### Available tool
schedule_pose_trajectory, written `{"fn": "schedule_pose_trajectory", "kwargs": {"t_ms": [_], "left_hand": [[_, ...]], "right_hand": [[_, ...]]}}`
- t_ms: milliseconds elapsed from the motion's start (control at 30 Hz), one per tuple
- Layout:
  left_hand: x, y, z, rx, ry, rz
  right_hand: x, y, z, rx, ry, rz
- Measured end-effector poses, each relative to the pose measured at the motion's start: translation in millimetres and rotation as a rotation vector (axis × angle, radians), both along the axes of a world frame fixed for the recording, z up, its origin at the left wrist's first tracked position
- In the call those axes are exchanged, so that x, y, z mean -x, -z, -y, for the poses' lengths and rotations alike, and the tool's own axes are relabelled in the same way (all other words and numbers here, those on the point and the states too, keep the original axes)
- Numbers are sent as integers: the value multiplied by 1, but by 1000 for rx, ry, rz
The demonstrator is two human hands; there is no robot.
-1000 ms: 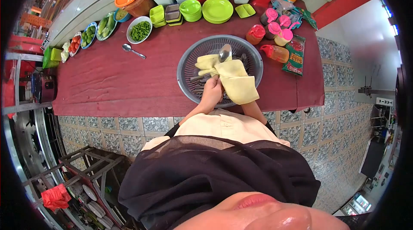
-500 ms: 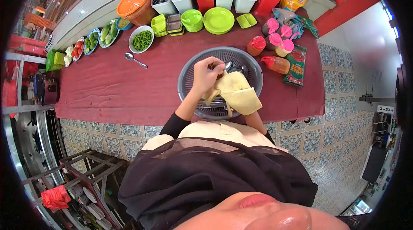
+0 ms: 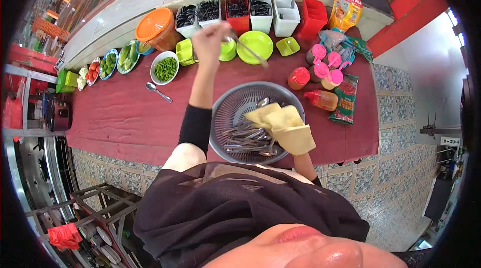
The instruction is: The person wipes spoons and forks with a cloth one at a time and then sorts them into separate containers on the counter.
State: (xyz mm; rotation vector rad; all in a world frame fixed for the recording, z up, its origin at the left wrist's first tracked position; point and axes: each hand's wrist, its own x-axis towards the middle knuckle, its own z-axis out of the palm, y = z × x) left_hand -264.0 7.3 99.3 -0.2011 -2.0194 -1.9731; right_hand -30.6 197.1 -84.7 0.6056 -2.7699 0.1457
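My left hand (image 3: 209, 42) is stretched far forward, closed on a metal spoon (image 3: 249, 50) that hangs over the green plates (image 3: 255, 46), close to the row of cutlery bins (image 3: 239, 13). My right hand is hidden under a yellow cloth (image 3: 285, 126) that it holds over the grey perforated basin (image 3: 228, 112). Several spoons and forks (image 3: 248, 139) lie in the basin's near part.
On the red tablecloth (image 3: 125, 112) lie a loose spoon (image 3: 158, 91), a bowl of green beans (image 3: 165, 68), an orange lidded tub (image 3: 156, 27), vegetable plates (image 3: 107, 60) at left, and pink-capped jars (image 3: 320, 70) and sauce bottles at right. A metal rack (image 3: 95, 208) stands below left.
My left hand has lifted a spoon out of the cloth over the basin and carried it forward toward the bins. The cloth hand has stayed over the basin.
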Motion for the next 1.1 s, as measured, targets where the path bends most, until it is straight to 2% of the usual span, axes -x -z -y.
{"fn": "schedule_pose_trajectory", "kwargs": {"t_ms": [67,133,200,267,300,367,400,433,500,567,600,633,667,700,800,833,867,933,1000,1067,1100], "left_hand": [[40,-17,-7,-5,-82,-210],[83,-17,-25,-154,-84,-274],[122,-8,-44,-155,-82,-378],[145,0,-72,-237,-21,-426],[155,8,-80,-31,-120,-507],[171,26,-92,210,-136,-616],[179,36,-97,329,-146,-671],[184,47,-100,372,-76,-619],[201,74,-106,478,50,-484],[192,73,-106,580,109,-215],[191,75,-105,541,93,-276],[189,75,-102,502,75,-337],[186,76,-97,466,56,-395],[168,67,-92,438,35,-503],[83,54,-76,347,24,-749],[44,65,-69,280,76,-549],[13,77,-59,362,94,-580],[-52,102,-40,401,192,-246],[-99,143,-24,562,136,-10],[-137,194,-9,937,46,28],[-153,206,-6,1039,61,102]], "right_hand": [[-7,-53,6,432,64,392],[-15,-29,5,499,144,398],[-14,-41,9,454,164,341],[-13,-15,6,406,214,420],[-9,-21,6,400,225,444],[-11,-4,4,378,238,342],[-12,13,5,483,242,380],[-14,29,4,587,244,418],[11,-54,0,326,191,462],[11,-40,-1,378,169,343],[11,-36,-1,403,154,284],[10,-34,-3,397,157,363],[17,-59,-3,391,157,444],[19,-73,-1,383,155,525],[0,-32,2,488,205,160],[7,-69,0,364,252,466],[4,-66,1,362,273,368],[-11,-44,-4,355,315,175],[-26,-18,-11,352,351,-22],[-35,-4,-11,359,380,-220],[-36,-25,-11,208,375,-134]]}}
